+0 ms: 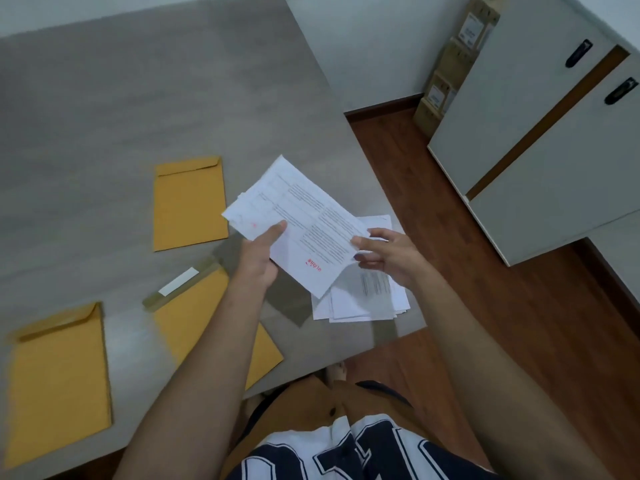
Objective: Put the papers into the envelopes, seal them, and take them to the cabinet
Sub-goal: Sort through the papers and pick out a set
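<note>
A folded white printed paper (298,216) with red stamps is held above the grey table (104,109). My left hand (259,258) pinches its left edge, thumb on top. My right hand (388,258) pinches its right corner. Beneath it, a stack of white papers (367,299) lies by the table's right edge. Three yellow-brown envelopes lie on the table: one further back (188,202), one at the near left (57,382), and one under my left forearm (180,313) with its flap open and a white strip showing.
A white cabinet (540,150) with two black handles stands to the right on the wooden floor (450,341). Cardboard boxes (446,71) are stacked against the wall behind it. The table's near edge runs just in front of my body.
</note>
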